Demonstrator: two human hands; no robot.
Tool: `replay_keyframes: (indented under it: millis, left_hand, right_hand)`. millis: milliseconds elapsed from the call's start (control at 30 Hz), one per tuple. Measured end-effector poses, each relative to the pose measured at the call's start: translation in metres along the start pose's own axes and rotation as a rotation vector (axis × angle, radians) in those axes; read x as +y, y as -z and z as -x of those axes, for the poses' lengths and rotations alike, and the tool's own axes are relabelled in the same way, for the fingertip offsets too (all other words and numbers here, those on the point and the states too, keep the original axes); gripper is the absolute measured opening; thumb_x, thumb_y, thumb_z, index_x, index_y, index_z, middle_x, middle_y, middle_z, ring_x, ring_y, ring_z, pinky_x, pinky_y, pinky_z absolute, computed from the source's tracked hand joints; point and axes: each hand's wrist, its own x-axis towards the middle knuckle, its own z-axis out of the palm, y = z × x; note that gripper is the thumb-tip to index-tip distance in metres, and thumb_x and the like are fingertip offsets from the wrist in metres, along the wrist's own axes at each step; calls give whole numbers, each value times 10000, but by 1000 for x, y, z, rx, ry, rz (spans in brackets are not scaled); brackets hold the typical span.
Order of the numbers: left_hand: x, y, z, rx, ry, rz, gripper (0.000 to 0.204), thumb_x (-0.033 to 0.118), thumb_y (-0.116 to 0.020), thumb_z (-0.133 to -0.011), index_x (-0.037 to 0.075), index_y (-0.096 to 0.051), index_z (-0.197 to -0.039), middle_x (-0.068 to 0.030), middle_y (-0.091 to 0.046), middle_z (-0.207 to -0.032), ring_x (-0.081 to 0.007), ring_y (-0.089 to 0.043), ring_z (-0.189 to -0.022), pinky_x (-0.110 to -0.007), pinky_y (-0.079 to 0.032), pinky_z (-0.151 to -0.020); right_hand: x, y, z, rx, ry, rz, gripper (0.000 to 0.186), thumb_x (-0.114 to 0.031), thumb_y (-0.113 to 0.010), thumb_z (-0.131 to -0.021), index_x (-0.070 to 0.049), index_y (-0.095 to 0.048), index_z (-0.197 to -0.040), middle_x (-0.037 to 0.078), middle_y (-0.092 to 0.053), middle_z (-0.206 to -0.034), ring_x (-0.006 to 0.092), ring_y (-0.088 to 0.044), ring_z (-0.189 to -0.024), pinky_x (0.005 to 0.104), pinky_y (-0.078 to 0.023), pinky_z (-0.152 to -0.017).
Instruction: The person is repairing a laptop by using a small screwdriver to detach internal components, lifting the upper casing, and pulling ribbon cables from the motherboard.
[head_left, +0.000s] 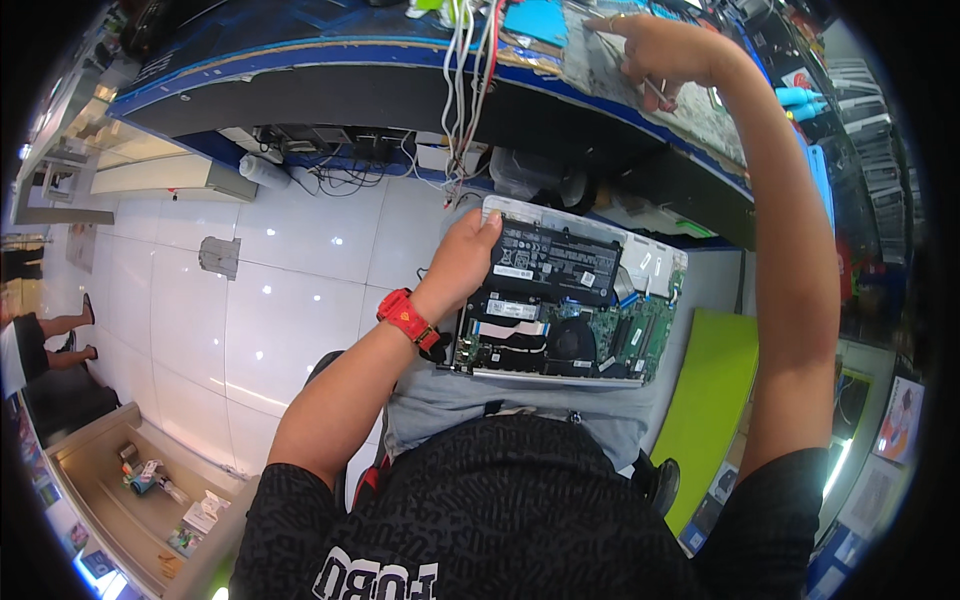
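On my lap lies an opened laptop base (570,340), its black battery (555,262), green circuit board and fan exposed. My left hand (462,258), below a red wristwatch, grips its upper left edge with the thumb on top. My right hand (665,62) reaches to the worn grey mat (705,128) on the bench at the top, index finger extended, other fingers curled around a thin metal tool (655,88) whose type I cannot make out. Beside it are a light-blue pad (532,22) and hanging white and red cables (458,95).
Dark bench (300,95) spans the top, with cables and boxes beneath. A green bench (710,400) stands right. A beige drawer unit (150,440) holds small items at lower left. Another person's legs (55,330) show at far left on the tiled floor (290,320).
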Motion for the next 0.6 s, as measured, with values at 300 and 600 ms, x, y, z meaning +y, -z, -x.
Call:
replay_keyframes:
  millis: [300, 600]
  left_hand:
    - [5, 2, 3, 20, 38, -10, 355, 274, -429, -1149, -25, -607, -1220, -99, -715, -1124, -136, -664, -987, -311, -520, -922]
    - [6, -2, 2, -6, 75, 55, 332, 259, -421, -1153, -16, -595, -1215, -90, -704, -1131, -123, -664, -982, -303, -536, -903]
  right_hand:
    - [11, -73, 116, 418, 88, -10, 152, -87, -703, -935, -20, -693, -1071, 155, -729, -878, 285, -746, -854, 392, -565, -774]
    - [22, -234, 234, 348, -77, -160, 121, -58, -727, -895, -9, -775, -994, 170, -727, -901, 381, -710, -847, 452, -562, -748]
